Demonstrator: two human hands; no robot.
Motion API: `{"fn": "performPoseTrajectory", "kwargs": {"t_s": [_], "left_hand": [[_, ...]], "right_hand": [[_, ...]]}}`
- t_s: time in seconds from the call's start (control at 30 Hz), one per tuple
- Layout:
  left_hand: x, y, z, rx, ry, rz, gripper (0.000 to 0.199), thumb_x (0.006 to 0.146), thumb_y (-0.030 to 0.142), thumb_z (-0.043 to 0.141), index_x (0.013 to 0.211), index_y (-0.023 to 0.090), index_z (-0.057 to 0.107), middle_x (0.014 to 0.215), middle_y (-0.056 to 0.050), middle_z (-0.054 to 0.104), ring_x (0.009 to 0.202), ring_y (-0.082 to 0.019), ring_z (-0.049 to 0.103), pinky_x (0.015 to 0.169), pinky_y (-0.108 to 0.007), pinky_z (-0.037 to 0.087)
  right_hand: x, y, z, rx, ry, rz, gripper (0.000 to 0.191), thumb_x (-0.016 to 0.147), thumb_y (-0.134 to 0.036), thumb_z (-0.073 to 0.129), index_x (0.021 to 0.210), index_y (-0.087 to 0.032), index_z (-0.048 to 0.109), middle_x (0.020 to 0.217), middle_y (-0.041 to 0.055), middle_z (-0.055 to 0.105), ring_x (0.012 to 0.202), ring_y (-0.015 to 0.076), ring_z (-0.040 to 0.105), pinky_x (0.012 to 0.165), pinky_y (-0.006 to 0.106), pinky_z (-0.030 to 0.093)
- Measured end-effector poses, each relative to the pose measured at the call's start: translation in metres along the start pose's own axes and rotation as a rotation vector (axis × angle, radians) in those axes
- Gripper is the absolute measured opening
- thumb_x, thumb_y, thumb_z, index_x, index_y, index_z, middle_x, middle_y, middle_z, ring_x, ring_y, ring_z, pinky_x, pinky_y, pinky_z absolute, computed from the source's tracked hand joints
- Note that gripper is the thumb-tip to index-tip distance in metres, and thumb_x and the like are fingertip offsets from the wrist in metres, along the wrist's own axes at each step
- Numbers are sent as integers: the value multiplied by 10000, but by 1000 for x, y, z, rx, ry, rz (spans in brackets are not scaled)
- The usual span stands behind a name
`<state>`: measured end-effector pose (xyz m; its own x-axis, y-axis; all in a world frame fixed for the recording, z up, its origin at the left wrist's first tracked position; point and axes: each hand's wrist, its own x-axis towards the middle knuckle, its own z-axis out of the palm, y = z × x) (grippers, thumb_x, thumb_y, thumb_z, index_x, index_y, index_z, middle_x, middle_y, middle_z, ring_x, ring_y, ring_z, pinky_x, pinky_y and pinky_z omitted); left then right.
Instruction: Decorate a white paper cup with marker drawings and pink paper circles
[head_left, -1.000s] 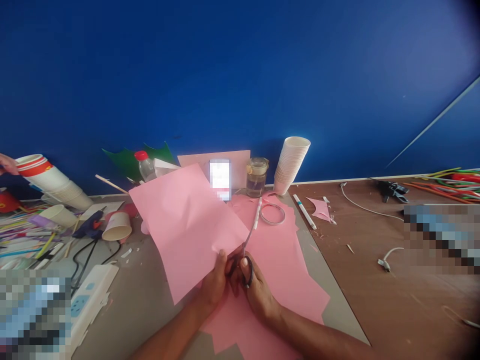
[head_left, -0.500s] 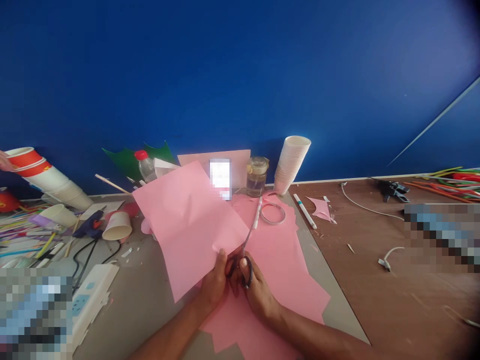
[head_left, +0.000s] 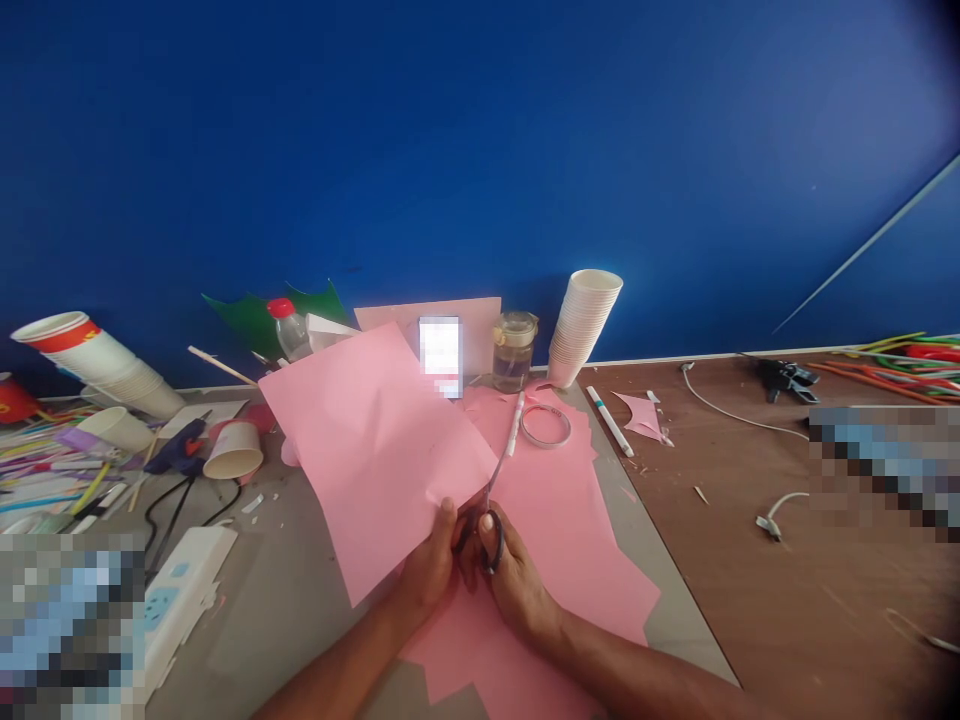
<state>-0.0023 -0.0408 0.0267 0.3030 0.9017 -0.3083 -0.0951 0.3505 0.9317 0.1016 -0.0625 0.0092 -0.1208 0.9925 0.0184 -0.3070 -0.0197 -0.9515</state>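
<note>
Here, in head view: gripping a raised pink sheet (head_left: 379,455) by its lower edge with the left hand (head_left: 431,560); grasping scissors (head_left: 496,548) with the right hand (head_left: 521,590), near the sheet's corner, above jagged-edged paper (head_left: 562,530).

Along the far edge of the counter (head_left: 285,560), a tall stack of white paper cups (head_left: 585,325) rose beside a lidded glass jar (head_left: 514,355), and a clear bottle with a red cap (head_left: 281,308) showed further left, before a green sheet (head_left: 244,318). Toward the far left corner a second cup stack (head_left: 112,365) tilted; nearer lay a glue gun (head_left: 176,450), a lone cup (head_left: 234,455) on its side just beside it, and a white power strip (head_left: 187,572). Toward the far right corner, a black clip-like object (head_left: 784,380) lay near colourful strands (head_left: 922,355), with a white cable plug (head_left: 769,527) nearer
</note>
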Motion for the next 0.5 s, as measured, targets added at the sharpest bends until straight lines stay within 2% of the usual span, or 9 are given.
{"fn": "performPoseTrajectory", "kwargs": {"t_s": [0.23, 0.4, 0.5], "left_hand": [[3, -3, -1, 48, 17, 67, 626, 833, 658, 358, 809, 135, 700, 451, -13, 554, 454, -141, 523, 463, -237, 428], [3, -2, -1, 42, -4, 16, 664, 808, 705, 330, 796, 152, 699, 459, -32, 575, 538, -181, 587, 532, -267, 475], [3, -4, -2, 16, 14, 25, 664, 812, 699, 337, 853, 149, 706, 443, -32, 571, 580, -200, 612, 581, -283, 493]], "right_hand": [[0, -3, 1, -48, 7, 27, 412, 922, -576, 306, 812, -203, 445, 518, -40, 511, 471, 116, 464, 487, 243, 368], [0, -2, 0, -34, 13, 35, 407, 917, -574, 331, 817, -199, 456, 526, -39, 514, 475, 111, 450, 497, 241, 373], [0, 0, -1, -7, 8, 34, 413, 918, -574, 330, 832, -194, 467, 535, -35, 521, 480, 108, 444, 513, 244, 383]]}}
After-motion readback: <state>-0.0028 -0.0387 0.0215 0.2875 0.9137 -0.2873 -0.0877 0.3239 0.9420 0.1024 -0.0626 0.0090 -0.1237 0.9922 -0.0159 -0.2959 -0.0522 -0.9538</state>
